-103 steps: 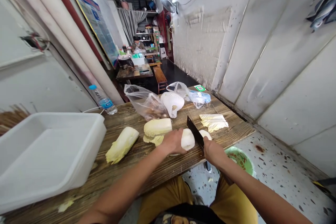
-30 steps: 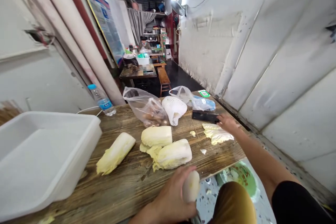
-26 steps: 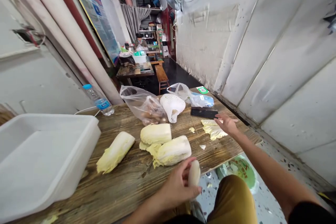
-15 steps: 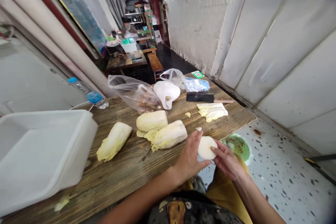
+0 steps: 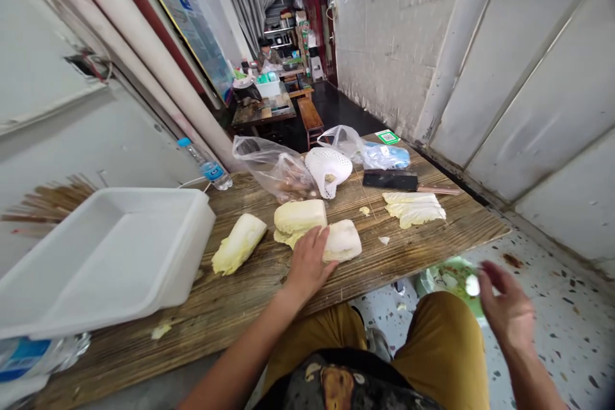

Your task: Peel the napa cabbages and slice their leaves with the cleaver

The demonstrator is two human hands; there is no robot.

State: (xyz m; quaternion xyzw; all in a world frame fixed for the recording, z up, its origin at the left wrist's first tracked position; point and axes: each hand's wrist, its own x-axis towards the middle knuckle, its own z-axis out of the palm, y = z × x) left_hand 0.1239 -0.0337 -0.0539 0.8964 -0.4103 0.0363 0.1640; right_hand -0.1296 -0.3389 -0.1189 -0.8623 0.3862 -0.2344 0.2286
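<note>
My left hand (image 5: 310, 259) lies over the left part of the nearest napa cabbage (image 5: 344, 240), fingers across its top and thumb along its near side. A second napa cabbage (image 5: 300, 214) touches it from behind, and a third cabbage (image 5: 240, 243) lies apart to the left. Past the table's right edge, my right hand (image 5: 507, 301) is held out with its fingers apart. Just off those fingertips is a round white cabbage piece (image 5: 473, 285), over a green bin (image 5: 449, 278) with scraps in it.
A black-bladed cleaver (image 5: 390, 179) and loose cabbage leaves (image 5: 414, 208) lie at the right of the wooden table (image 5: 230, 307). Behind the cabbages are plastic bags (image 5: 276, 170) and white foam netting (image 5: 329, 166). A white tub (image 5: 168, 256) and water bottle (image 5: 206, 165) stand left.
My hands have parted: the left went from the round white piece onto the nearest cabbage, and the right swung out over the bin and let the piece go. The view has shifted left.
</note>
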